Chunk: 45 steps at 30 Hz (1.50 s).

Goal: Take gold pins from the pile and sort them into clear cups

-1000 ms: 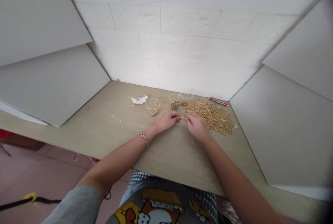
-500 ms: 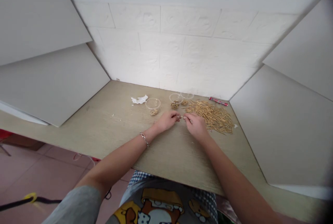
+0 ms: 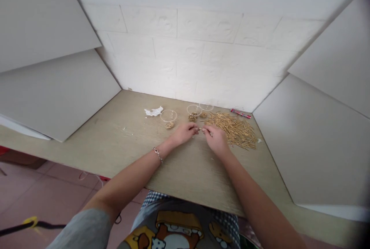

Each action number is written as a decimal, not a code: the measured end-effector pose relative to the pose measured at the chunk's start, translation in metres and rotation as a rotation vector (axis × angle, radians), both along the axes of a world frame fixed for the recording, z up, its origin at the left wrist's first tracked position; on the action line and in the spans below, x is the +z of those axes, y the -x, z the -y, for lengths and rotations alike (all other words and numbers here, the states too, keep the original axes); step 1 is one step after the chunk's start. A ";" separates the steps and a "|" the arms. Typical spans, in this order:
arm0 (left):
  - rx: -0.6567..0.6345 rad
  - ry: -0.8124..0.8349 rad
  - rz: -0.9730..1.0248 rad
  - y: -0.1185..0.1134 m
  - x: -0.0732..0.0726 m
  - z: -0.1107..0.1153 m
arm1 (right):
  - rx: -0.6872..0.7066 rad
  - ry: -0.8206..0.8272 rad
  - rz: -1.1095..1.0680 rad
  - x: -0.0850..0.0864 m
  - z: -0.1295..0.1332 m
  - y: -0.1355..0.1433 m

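Note:
My left hand is pinched, its fingertips on one end of a small thin stick. My right hand pinches the other end, so the two hands almost meet low over the table. The piece is too small to make out well; it seems to match the golden-brown sticks. Right beside my right hand lies a wide, loose pile of thin golden-brown sticks. Behind my hands stand clear plastic cups with small golden pieces in the bottom. Another clear cup with a few pieces is left of them.
A crumpled white tissue lies at the back left. Behind the pile is a red printed tube. Grey panels flank the table on both sides, and a white brick-pattern wall closes the back.
Both hands stay pinched on the small stick in nearly the same place. The whole view has shifted slightly.

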<state>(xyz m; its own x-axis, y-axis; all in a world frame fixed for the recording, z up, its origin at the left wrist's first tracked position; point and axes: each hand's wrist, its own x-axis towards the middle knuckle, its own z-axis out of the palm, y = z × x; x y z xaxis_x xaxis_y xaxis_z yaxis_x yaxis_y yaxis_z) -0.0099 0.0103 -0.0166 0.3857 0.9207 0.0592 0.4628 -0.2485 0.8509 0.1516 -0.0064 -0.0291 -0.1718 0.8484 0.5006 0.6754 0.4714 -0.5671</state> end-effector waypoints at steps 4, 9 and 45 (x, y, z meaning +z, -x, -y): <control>-0.010 0.132 0.217 -0.001 0.003 0.000 | -0.078 0.095 -0.198 0.003 0.002 -0.002; -0.007 0.281 0.503 -0.004 0.001 0.001 | -0.078 0.214 -0.357 0.003 0.004 0.000; 0.293 0.156 0.338 -0.009 -0.002 0.002 | -0.145 0.057 0.517 0.005 -0.006 -0.001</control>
